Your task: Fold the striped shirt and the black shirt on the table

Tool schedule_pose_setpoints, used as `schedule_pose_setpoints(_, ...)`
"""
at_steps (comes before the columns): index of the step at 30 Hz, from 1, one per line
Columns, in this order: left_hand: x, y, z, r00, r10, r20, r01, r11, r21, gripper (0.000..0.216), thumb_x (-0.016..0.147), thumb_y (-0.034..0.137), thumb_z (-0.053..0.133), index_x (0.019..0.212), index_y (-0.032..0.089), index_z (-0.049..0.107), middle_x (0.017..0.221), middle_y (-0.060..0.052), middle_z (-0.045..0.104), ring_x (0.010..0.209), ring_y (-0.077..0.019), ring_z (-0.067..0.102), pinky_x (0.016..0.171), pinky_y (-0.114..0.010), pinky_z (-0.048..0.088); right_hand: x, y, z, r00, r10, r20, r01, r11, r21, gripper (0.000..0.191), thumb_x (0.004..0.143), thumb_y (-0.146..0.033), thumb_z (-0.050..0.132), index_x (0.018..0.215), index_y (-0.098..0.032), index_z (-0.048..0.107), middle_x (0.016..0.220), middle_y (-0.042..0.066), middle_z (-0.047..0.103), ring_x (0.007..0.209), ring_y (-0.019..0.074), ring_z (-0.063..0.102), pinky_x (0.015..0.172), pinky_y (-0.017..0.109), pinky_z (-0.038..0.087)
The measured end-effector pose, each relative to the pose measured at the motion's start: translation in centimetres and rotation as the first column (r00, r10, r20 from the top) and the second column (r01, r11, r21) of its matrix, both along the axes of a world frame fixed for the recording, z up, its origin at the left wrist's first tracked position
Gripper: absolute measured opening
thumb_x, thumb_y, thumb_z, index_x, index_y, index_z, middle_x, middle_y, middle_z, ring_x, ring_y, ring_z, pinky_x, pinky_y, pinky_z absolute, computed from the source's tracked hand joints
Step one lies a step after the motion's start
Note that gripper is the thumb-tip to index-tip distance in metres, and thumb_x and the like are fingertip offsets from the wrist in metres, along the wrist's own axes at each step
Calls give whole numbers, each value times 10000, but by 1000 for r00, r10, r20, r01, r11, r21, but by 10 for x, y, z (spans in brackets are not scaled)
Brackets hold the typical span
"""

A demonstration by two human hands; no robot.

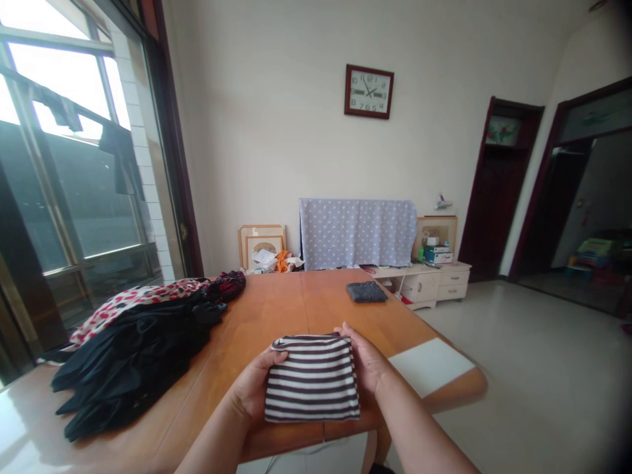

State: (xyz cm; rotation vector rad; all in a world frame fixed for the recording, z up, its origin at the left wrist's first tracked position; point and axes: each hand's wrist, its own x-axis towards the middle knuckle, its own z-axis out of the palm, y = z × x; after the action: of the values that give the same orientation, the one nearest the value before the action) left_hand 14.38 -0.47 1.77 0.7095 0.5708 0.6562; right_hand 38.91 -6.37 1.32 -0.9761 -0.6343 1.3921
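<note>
A folded black-and-white striped garment [312,378] is at the near edge of the wooden table, between my two hands. My left hand [255,382] grips its left side, the thumb lying over the top face and the other fingers hidden beneath. At the right side, my right hand [366,359] holds the edge, with fingertips showing by the far corner and the rest behind the cloth. Farther back on the table lies a small folded dark grey cloth [366,291].
A heap of black clothes [143,355] and a red-spotted white garment [143,303] covers the left of the wooden table [276,299]. A pale sheet [432,365] lies at the right corner. Beyond stand a low white cabinet [444,284] and a dotted cloth cover [358,230].
</note>
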Motion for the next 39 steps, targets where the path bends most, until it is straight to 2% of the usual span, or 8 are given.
schedule_pose_setpoints(7,16,18,-8,950,81,-300,-132,979,-155,328,755,300,716,1022,137,618,869,-117,759,817,-295,739,781,-422,601,6,20,-22,978,-114,172,100,991,89,657,692,-301,785,1298,-227,544,1220,97,677,1056,241,668,896,349,523)
schedule_pose_setpoints(13,23,20,-13,892,288,-347,-241,955,173,307,755,299,719,1014,160,629,903,-87,743,792,-238,721,709,-336,580,6,41,-44,735,-299,609,263,953,151,554,748,-346,693,1252,-137,599,1305,151,631,1167,243,621,984,332,483)
schedule_pose_setpoints(20,-1,26,-2,758,573,-312,-337,753,565,449,858,475,606,1181,164,617,1207,-132,682,1174,-234,616,987,-348,463,13,32,-32,599,-342,724,280,937,211,535,832,-431,600,1283,-144,605,1289,149,645,1185,250,614,1025,365,460)
schedule_pose_setpoints(23,1,19,6,773,564,-290,-172,627,760,500,899,523,529,1244,172,620,1317,-122,639,1273,-245,550,1090,-366,390,1,23,-16,392,-376,840,167,927,337,486,907,-454,499,1273,-164,631,1265,129,665,1182,245,617,1035,374,457)
schedule_pose_setpoints(26,12,7,10,761,514,-395,159,443,882,506,949,515,439,1309,199,604,1379,-95,602,1310,-241,519,1155,-391,317,-19,15,-5,186,-391,901,-23,915,402,502,970,-442,381,1313,-160,617,1357,127,607,1286,238,540,1100,374,397)
schedule_pose_setpoints(30,20,-8,4,593,571,-568,575,193,795,524,1001,480,309,1443,252,473,1513,-66,458,1442,-243,341,1210,-533,106,-35,11,-9,1,-229,973,-172,959,226,572,1000,-432,290,1419,-114,516,1497,144,457,1430,260,356,1191,425,248)
schedule_pose_setpoints(34,19,-17,-7,418,645,-639,746,157,647,621,1003,553,199,1513,234,358,1604,-78,263,1501,-256,176,1184,-610,94,-37,12,-20,-58,-49,997,-183,982,38,631,1003,-480,254,1501,-117,391,1577,121,316,1486,258,221,1216,437,156)
schedule_pose_setpoints(39,16,-22,-14,388,685,-617,763,137,631,686,989,603,146,1543,223,285,1620,-69,193,1509,-249,131,1196,-582,115,-38,12,-22,-94,29,995,-161,986,-44,675,993,-532,226,1543,-147,296,1618,74,205,1506,246,139,1224,427,111)
